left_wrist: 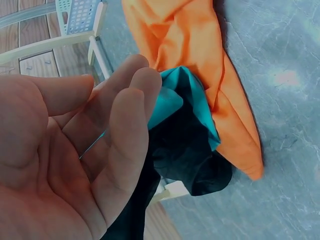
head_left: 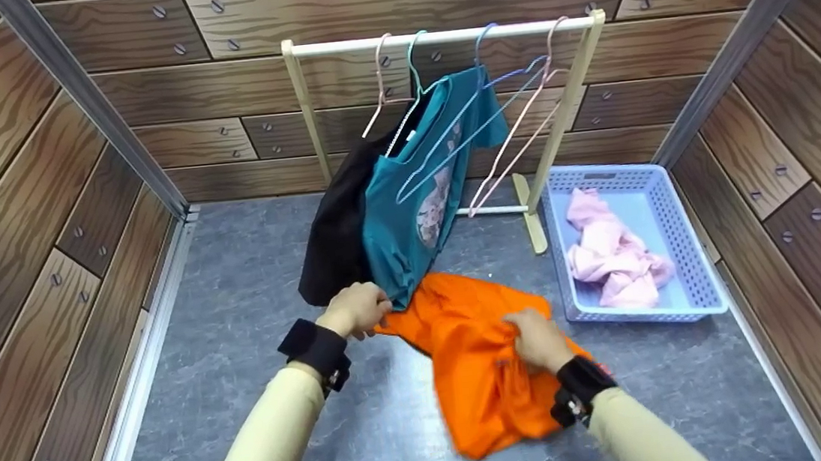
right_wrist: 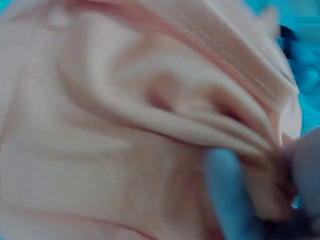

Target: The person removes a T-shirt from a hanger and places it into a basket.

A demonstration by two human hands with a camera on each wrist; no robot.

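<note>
An orange garment (head_left: 479, 322) lies spread and creased on the floor, its near part raised toward my right hand (head_left: 539, 338). That hand pinches a gathered fold of it; in the right wrist view the bunched cloth (right_wrist: 150, 120) runs to the fingers. My left hand (head_left: 358, 308) is by the lower hem of the teal T-shirt (head_left: 408, 208), beside the orange cloth. In the left wrist view the left hand (left_wrist: 100, 135) has loosely bent fingers with no cloth between them. The teal T-shirt hangs on a green hanger (head_left: 416, 72), with a black garment (head_left: 335, 230) behind it.
A wooden rack (head_left: 437, 37) stands at the back wall. Also on its bar are a blue hanger (head_left: 481, 47), a pink hanger (head_left: 549, 44) and another pink hanger (head_left: 379, 75). A blue basket (head_left: 689, 234) at right holds a pink garment (head_left: 616, 252). Wood-patterned walls enclose the floor.
</note>
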